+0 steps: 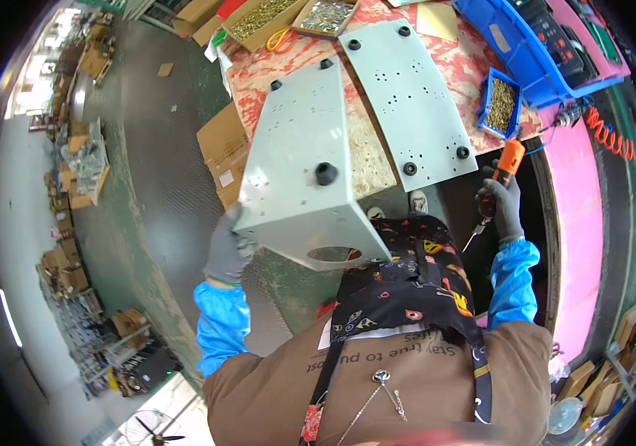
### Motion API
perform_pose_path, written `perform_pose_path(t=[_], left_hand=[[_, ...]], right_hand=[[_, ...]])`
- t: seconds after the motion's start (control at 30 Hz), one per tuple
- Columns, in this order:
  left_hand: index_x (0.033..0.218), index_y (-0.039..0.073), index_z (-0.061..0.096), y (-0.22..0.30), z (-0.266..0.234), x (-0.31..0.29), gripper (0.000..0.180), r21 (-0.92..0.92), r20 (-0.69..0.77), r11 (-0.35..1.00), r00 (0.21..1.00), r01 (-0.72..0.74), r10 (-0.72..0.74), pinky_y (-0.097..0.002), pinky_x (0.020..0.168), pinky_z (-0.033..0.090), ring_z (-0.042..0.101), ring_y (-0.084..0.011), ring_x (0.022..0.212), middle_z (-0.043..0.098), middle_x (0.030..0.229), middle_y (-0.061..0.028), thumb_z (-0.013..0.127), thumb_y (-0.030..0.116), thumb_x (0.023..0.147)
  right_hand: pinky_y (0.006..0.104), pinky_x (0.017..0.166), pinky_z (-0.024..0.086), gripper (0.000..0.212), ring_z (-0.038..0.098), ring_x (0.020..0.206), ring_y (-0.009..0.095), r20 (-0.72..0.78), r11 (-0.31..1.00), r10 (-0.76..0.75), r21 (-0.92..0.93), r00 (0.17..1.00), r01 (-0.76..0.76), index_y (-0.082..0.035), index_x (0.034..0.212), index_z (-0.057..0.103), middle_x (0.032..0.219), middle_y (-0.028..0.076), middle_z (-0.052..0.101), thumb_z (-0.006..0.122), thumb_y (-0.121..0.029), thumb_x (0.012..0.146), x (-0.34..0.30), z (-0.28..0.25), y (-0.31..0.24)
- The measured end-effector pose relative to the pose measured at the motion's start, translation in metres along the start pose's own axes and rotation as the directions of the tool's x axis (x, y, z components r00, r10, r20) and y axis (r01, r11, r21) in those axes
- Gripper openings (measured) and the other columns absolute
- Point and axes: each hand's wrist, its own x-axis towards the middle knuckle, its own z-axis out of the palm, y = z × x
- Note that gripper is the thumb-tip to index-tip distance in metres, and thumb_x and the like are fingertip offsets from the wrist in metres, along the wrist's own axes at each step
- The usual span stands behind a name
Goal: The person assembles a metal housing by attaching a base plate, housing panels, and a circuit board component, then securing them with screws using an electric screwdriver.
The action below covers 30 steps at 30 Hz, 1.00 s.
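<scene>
My left hand point(230, 249), in a grey glove, is closed on the left edge of a bent grey sheet-metal panel point(296, 149). The panel is tilted, its far part over the table and its near flange, with a large oval cutout, close to my apron. Black round feet stick up from its top face. In my right hand point(508, 208), also gloved, is an orange and black power screwdriver point(510, 160), its thin bit pointing down and to the left, apart from the panel. A second flat grey panel point(411, 97) with black feet lies on the table to the right.
The red-and-white worn table point(467, 56) carries boxes of small brass-coloured screws point(262, 18), orange-handled scissors point(279, 40) and a small blue bin point(500, 105) of fasteners. A larger blue crate point(508, 41) stands far right. An orange coiled hose point(623, 141) hangs beside the pink surface point(578, 230).
</scene>
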Motion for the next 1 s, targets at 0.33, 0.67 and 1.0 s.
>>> perform_pose_path(t=[0.33,0.67,1.0], left_hand=[[0.093,0.007,0.061,0.049,0.008,-0.003,0.034,-0.073,-0.103,0.997,0.994,0.02,-0.027,-0.0158,0.028,0.029,0.034,-0.002,0.034,0.058,0.063,0.0009,0.053,0.04,0.09],[0.085,0.012,0.06,0.005,0.006,0.007,0.034,0.203,-0.283,0.979,0.956,-0.021,0.079,-0.0182,0.033,0.026,0.038,-0.0057,0.04,0.054,0.06,0.0028,0.065,0.045,0.081],[0.083,0.013,0.06,-0.009,-0.016,0.027,0.03,0.179,-0.31,0.984,0.947,-0.023,0.079,-0.0216,0.034,0.026,0.038,-0.0068,0.04,0.054,0.06,0.003,0.064,0.042,0.082]], right_hand=[[0.0265,0.053,0.046,0.055,0.055,0.055,0.015,0.306,0.974,0.181,0.078,0.935,-0.214,0.0,0.12,0.046,0.07,0.006,0.054,0.06,-0.001,0.067,0.044,-0.015,0.034],[0.028,0.07,0.047,0.057,0.056,0.076,0.013,0.593,0.973,0.216,-0.197,0.776,-0.12,-0.003,0.115,0.056,0.082,0.003,0.056,0.071,-0.013,0.06,-0.006,0.025,-0.043],[0.0433,0.076,0.049,0.056,0.059,0.083,0.039,0.736,0.827,0.069,-0.42,0.674,0.374,-0.016,0.116,0.056,0.095,0.02,0.053,0.068,-0.027,0.062,-0.044,0.088,-0.066]])
